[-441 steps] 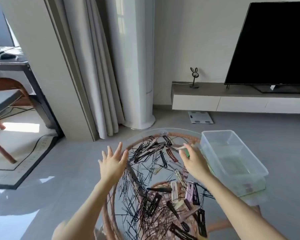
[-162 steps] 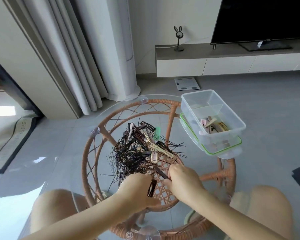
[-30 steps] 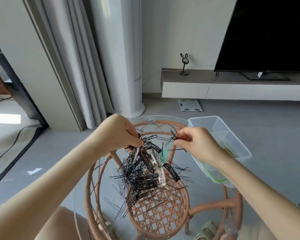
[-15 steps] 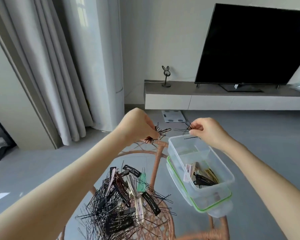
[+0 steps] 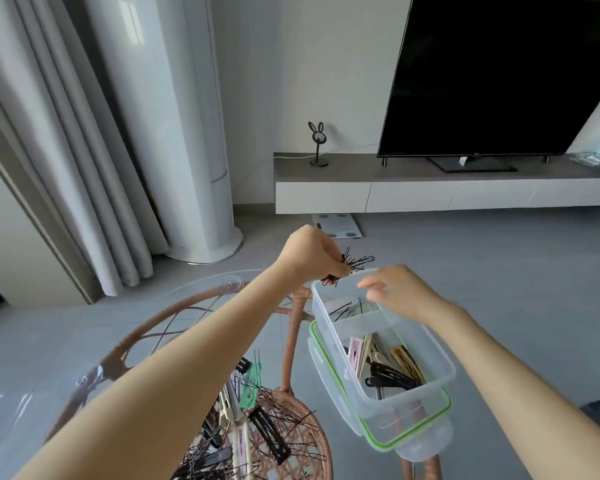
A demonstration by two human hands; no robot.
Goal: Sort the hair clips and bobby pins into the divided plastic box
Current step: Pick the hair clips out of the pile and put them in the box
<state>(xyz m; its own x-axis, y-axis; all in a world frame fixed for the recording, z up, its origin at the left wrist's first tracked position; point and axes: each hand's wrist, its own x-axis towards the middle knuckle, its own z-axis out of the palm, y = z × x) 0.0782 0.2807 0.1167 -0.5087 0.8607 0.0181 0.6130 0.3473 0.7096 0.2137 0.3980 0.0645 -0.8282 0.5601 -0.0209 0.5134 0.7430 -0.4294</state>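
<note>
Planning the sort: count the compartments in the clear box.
2. The far compartment holds bobby pins; the near compartment holds hair clips. No others show.

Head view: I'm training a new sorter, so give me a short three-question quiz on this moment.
1. True or false: the left hand grips a bunch of bobby pins.
2. Which compartment of the divided box holds the hair clips: A near, B far?
3. Fill in: the right hand hovers over the ____ compartment, fingers loose.

Key: 1 true; 2 A; 3 far.
</note>
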